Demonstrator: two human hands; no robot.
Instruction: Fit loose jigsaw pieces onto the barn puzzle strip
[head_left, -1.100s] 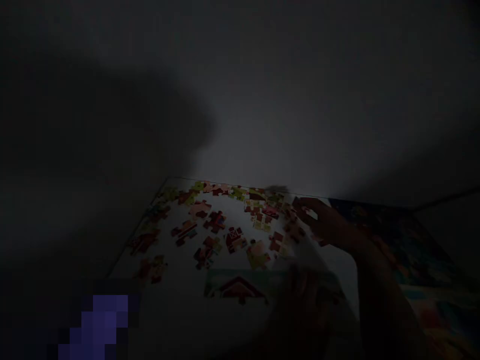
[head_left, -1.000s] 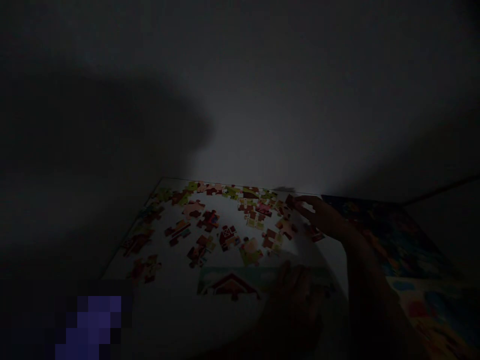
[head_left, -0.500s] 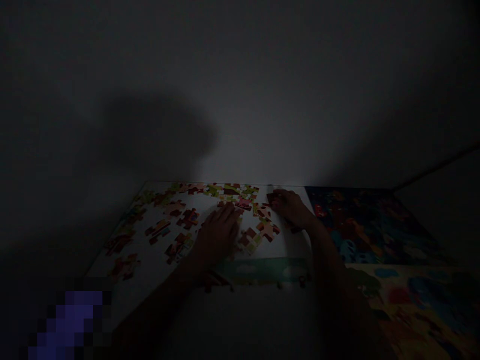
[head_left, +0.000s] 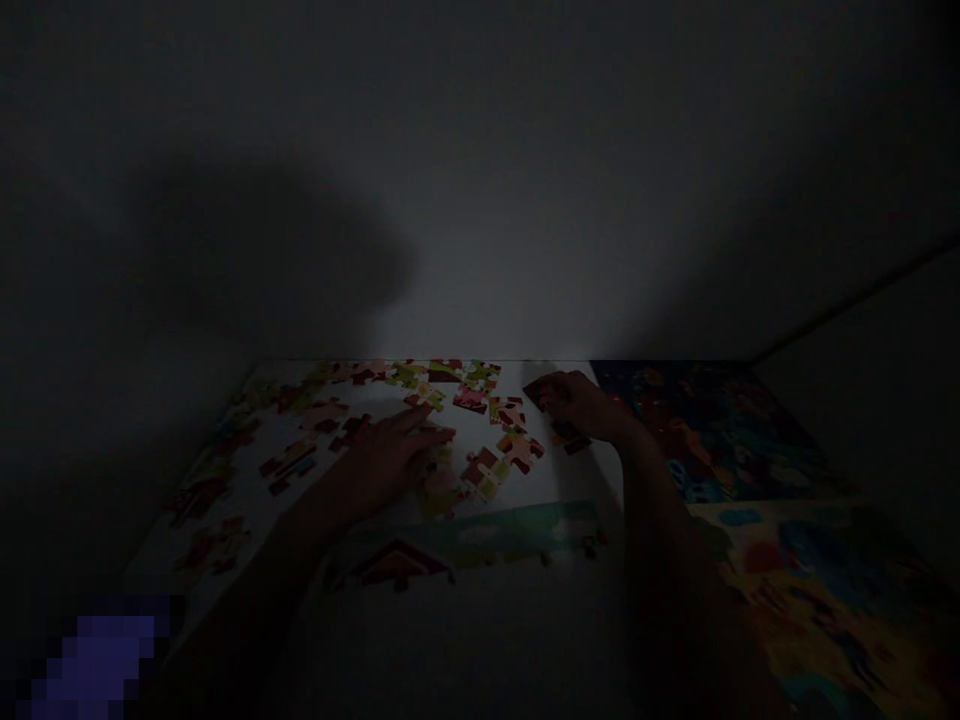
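Loose puzzle pieces [head_left: 480,470] lie scattered over the dim white board [head_left: 465,640], with a joined strip of pieces [head_left: 465,540] at 6 o'clock of them and colourful puzzle pictures [head_left: 750,450] at 3 o'clock. The left hand [head_left: 390,455] rests flat, fingers spread, on pieces mid-board. The right hand [head_left: 581,405], at 2 o'clock, pinches a dark piece [head_left: 541,392] in its fingertips.

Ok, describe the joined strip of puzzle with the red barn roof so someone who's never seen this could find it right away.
Start at the white board lit in the dark room. Along its near side, in front of the left hand, lies the joined strip. Unlike the loose pieces scattered beyond it, it is one long greenish band with a red roof at its left end.
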